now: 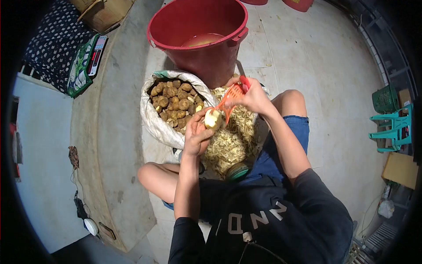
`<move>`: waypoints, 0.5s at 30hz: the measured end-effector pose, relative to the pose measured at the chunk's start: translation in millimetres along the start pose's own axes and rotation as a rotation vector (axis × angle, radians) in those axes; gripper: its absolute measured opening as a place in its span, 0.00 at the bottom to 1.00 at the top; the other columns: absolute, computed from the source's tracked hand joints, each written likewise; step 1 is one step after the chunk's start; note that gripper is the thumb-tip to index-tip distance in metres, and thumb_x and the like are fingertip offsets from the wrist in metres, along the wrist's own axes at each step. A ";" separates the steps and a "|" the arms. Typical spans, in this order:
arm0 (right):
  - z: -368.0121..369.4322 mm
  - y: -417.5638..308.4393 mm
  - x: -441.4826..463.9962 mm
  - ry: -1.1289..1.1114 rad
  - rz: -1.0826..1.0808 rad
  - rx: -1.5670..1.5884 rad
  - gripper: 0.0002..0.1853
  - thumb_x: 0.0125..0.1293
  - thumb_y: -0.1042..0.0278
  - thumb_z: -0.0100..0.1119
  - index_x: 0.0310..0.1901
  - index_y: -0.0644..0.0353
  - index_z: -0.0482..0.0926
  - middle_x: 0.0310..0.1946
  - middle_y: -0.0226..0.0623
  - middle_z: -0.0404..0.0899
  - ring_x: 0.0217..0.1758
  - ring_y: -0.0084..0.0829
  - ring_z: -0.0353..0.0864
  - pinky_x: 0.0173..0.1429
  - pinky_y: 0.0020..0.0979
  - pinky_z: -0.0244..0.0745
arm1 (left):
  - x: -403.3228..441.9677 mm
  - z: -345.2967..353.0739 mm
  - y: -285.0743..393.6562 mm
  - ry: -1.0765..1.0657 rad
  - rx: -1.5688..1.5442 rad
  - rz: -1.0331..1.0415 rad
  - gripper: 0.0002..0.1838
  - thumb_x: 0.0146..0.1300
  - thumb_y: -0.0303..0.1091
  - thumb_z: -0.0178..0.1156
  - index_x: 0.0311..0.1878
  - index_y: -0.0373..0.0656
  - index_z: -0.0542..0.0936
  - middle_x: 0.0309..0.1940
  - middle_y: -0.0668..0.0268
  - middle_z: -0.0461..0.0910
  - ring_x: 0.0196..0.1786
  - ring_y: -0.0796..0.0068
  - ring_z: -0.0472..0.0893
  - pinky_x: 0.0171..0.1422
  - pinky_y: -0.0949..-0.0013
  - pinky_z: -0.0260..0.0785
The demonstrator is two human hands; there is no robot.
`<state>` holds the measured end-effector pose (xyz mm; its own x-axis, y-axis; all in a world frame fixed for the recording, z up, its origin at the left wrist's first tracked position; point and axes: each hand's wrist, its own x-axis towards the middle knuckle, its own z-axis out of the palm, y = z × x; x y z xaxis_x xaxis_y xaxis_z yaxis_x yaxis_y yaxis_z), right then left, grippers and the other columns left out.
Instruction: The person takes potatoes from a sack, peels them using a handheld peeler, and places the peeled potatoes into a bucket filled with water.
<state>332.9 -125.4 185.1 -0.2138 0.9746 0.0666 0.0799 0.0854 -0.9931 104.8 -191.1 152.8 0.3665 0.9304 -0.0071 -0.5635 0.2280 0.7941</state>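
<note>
My left hand is closed around a partly peeled potato, its pale flesh showing on the side facing up. In my right hand is an orange-red peeler, its head close beside the potato; whether blade and potato touch I cannot tell. Beneath both hands lies a large heap of potato peelings. An open white sack of brown unpeeled potatoes stands just left of my hands.
A big red tub with some liquid in it stands beyond the sack. To the left runs a concrete ledge bearing a digital scale. A teal plastic stool and a green basket are at the far right.
</note>
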 end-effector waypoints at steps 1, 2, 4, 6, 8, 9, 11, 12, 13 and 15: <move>-3.6 5.8 0.8 0.000 -0.004 -0.001 0.25 0.43 0.71 0.82 0.43 0.64 0.79 0.34 0.29 0.81 0.39 0.19 0.79 0.46 0.24 0.75 | -1.1 -4.6 -3.2 -0.001 -0.139 -0.016 0.41 0.48 0.31 0.73 0.65 0.30 0.65 0.57 0.55 0.75 0.60 0.60 0.77 0.69 0.60 0.67; -9.6 10.6 3.2 0.038 0.085 -0.012 0.25 0.43 0.71 0.82 0.42 0.63 0.79 0.34 0.29 0.81 0.39 0.18 0.79 0.46 0.24 0.75 | -0.1 -8.8 -5.5 -0.005 -0.277 -0.027 0.40 0.48 0.29 0.73 0.65 0.30 0.66 0.57 0.55 0.75 0.60 0.60 0.77 0.68 0.60 0.67; -7.6 -1.2 2.3 0.080 0.178 -0.022 0.25 0.43 0.71 0.82 0.42 0.63 0.79 0.33 0.28 0.81 0.39 0.18 0.79 0.45 0.24 0.75 | 3.2 -5.9 -0.9 -0.037 -0.336 -0.045 0.39 0.48 0.27 0.72 0.65 0.30 0.66 0.58 0.55 0.75 0.60 0.61 0.77 0.69 0.60 0.67; 7.7 -22.3 -10.8 -0.033 -0.012 0.124 0.24 0.43 0.70 0.82 0.42 0.63 0.79 0.33 0.29 0.82 0.38 0.19 0.79 0.44 0.24 0.76 | 2.5 -5.9 -3.1 0.003 -0.180 -0.007 0.37 0.48 0.19 0.65 0.65 0.31 0.65 0.58 0.55 0.73 0.64 0.62 0.73 0.71 0.60 0.64; 4.3 -6.5 -5.9 0.016 -0.122 -0.148 0.25 0.43 0.71 0.82 0.43 0.63 0.79 0.33 0.30 0.82 0.37 0.19 0.80 0.44 0.24 0.77 | 0.8 -3.5 -3.5 0.000 -0.113 -0.004 0.36 0.49 0.19 0.65 0.65 0.32 0.66 0.56 0.56 0.74 0.63 0.61 0.73 0.72 0.59 0.62; -1.5 15.0 1.9 0.051 -0.019 -0.051 0.25 0.43 0.71 0.82 0.42 0.62 0.79 0.33 0.29 0.82 0.38 0.19 0.80 0.44 0.24 0.76 | 0.8 -5.1 -5.1 0.006 -0.173 -0.019 0.36 0.49 0.20 0.66 0.65 0.32 0.66 0.56 0.56 0.74 0.62 0.62 0.74 0.72 0.59 0.62; -10.0 23.8 7.6 0.074 0.120 -0.007 0.25 0.43 0.72 0.82 0.42 0.62 0.78 0.32 0.29 0.81 0.38 0.18 0.80 0.44 0.24 0.76 | 2.1 -2.6 -1.3 -0.018 -0.334 -0.055 0.36 0.50 0.22 0.68 0.64 0.31 0.66 0.55 0.57 0.74 0.61 0.63 0.74 0.72 0.60 0.62; -6.3 14.2 4.3 0.074 0.117 -0.006 0.25 0.43 0.72 0.82 0.42 0.62 0.78 0.32 0.29 0.81 0.38 0.18 0.80 0.44 0.24 0.76 | 2.8 -2.6 -1.3 -0.019 -0.333 -0.054 0.36 0.50 0.22 0.68 0.64 0.31 0.66 0.55 0.57 0.74 0.61 0.63 0.74 0.72 0.60 0.62; 0.6 -3.9 -2.9 0.026 0.037 0.048 0.24 0.43 0.72 0.82 0.41 0.62 0.78 0.32 0.29 0.82 0.37 0.19 0.80 0.44 0.24 0.76 | 3.3 -2.5 -2.8 -0.002 -0.291 -0.032 0.36 0.50 0.22 0.68 0.64 0.31 0.66 0.56 0.56 0.74 0.61 0.63 0.74 0.72 0.60 0.62; 9.4 -18.6 -10.5 -0.011 -0.126 -0.036 0.24 0.43 0.72 0.82 0.41 0.63 0.78 0.32 0.30 0.82 0.36 0.19 0.80 0.43 0.24 0.77 | 2.2 -0.8 -3.7 0.024 -0.156 -0.007 0.36 0.51 0.23 0.68 0.64 0.31 0.66 0.57 0.57 0.73 0.62 0.64 0.73 0.70 0.62 0.63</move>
<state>324.5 -139.2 202.0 -0.2346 0.9535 0.1892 0.0864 0.2143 -0.9729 107.1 -189.6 149.4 0.3540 0.9348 -0.0280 -0.6698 0.2742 0.6900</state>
